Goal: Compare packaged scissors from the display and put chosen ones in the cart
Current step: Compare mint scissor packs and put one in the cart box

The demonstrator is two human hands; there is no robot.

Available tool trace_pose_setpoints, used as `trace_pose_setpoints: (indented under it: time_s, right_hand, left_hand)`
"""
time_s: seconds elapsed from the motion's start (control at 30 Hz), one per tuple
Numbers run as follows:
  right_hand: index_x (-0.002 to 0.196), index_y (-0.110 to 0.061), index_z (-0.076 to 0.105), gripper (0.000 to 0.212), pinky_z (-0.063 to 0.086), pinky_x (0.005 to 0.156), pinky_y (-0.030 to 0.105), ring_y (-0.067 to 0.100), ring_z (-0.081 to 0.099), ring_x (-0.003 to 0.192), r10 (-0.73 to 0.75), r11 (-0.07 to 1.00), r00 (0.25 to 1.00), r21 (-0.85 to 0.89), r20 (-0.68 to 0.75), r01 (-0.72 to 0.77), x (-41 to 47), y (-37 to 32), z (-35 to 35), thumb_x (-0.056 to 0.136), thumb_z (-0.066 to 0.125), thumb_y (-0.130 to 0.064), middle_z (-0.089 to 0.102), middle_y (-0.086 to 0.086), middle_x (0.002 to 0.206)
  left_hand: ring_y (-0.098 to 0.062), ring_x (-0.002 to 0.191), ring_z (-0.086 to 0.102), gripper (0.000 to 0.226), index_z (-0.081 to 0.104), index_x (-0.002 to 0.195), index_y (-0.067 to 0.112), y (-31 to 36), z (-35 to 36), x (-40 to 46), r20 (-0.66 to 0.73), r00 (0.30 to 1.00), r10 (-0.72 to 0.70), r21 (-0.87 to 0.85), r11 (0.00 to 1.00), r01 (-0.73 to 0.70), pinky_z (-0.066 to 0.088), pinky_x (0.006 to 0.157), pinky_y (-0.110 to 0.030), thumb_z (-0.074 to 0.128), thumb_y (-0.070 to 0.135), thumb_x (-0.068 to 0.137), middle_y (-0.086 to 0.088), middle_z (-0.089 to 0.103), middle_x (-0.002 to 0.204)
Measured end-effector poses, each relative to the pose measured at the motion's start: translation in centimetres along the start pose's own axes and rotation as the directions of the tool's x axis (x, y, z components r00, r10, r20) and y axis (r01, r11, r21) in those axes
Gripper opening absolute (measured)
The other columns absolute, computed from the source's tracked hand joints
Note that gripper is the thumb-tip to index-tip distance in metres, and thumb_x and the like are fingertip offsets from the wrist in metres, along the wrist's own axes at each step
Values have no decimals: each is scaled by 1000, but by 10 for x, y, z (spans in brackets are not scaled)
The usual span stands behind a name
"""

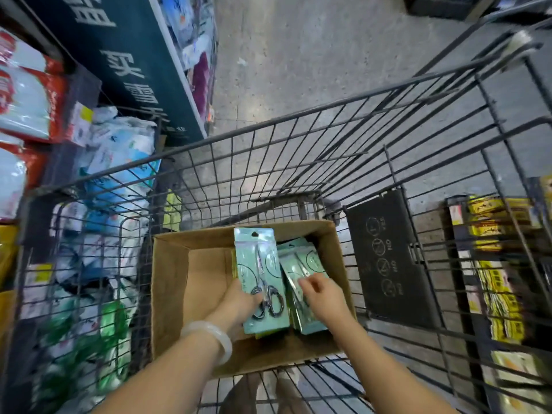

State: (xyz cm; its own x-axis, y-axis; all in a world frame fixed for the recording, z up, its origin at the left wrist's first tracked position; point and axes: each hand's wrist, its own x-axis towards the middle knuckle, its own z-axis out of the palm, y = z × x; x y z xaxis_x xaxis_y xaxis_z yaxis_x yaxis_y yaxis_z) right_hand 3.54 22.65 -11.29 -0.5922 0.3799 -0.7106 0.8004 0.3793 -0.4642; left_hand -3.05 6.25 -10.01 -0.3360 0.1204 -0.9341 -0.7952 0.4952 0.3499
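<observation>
A brown cardboard box (170,294) sits in the near end of the wire shopping cart (298,138). My left hand (239,303), with a pale bangle on its wrist, grips a mint-green scissors package (257,264) from beneath and holds it upright over the box; dark-handled scissors show through its front. My right hand (322,297) reaches into the box, its curled fingers pinching the top package of a stack of similar green packages (301,261) lying at the box's right side.
Shelves of bagged goods (113,162) press against the cart's left side. A dark green sign panel (128,55) stands ahead on the left. Yellow packaged items (498,264) line a rack to the right. The cart's folded child-seat flap (388,261) hangs right of the box. Grey concrete floor (313,55) lies ahead.
</observation>
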Motion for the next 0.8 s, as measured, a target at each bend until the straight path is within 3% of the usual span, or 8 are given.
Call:
trace_pose_setpoints:
  time_s: [0.07,0.13,0.23,0.43,0.5,0.6,0.73,0.8]
  right_hand:
    - [118,-10,56,38,47,88,32,26,57,107,-23,970,995,-243,-93,0,17,12,-4,91,54,-36,60,10,116]
    - [130,-10,43,54,44,97,37,29,50,118,31,907,999,-419,-21,-37,29,22,0,86,59,-35,52,12,129]
    - [142,-11,22,79,42,100,39,31,46,124,139,881,990,-460,29,-110,31,25,8,81,66,-36,45,14,136]
    - [122,-9,40,74,44,99,40,31,48,117,194,849,972,-475,-130,-233,18,17,11,69,75,-46,44,14,127]
    - [115,-8,40,69,46,98,41,31,51,114,212,875,968,-414,-137,-250,13,17,9,68,78,-41,45,13,120]
    - [109,-4,41,55,49,93,43,33,57,106,280,940,958,-186,-56,-286,6,10,1,73,78,-22,55,13,105]
    - [111,-2,50,36,52,83,36,29,59,103,247,964,964,73,98,-255,-9,-7,-15,81,69,-7,61,15,112]
    - [119,-4,49,41,56,75,36,27,61,99,169,951,965,224,199,-212,-18,-18,-21,83,67,-7,60,15,119]
  left_hand:
    - [-25,108,60,34,49,122,12,-4,-7,-1,3,1000,5,79,997,-5,47,98,-42,58,11,90,-6,62,121]
    - [-27,118,53,42,43,132,11,-10,-13,-1,-11,1000,-20,95,995,21,41,105,-41,56,11,92,-8,55,131]
    - [-31,130,42,55,31,142,12,-24,-21,4,-50,997,-55,110,992,61,36,108,-41,56,19,93,-11,42,144]
    - [-29,129,44,55,34,140,12,-27,-29,-2,-108,994,-27,102,994,38,38,106,-39,58,22,92,-9,44,143]
    - [-28,121,51,48,41,134,12,-25,-32,-7,-123,992,9,80,997,1,42,104,-38,60,21,91,-9,52,135]
    - [-25,111,57,42,49,127,13,-24,-37,-19,-133,991,35,53,998,-28,46,99,-38,63,19,88,-7,60,124]
    - [-22,95,61,22,57,108,13,-26,-42,-33,-168,983,78,-42,995,-86,51,82,-32,62,8,88,-5,66,109]
    - [-19,90,58,26,52,111,18,-26,-45,-46,-209,971,116,-117,983,-142,47,78,-28,61,7,89,-3,61,109]
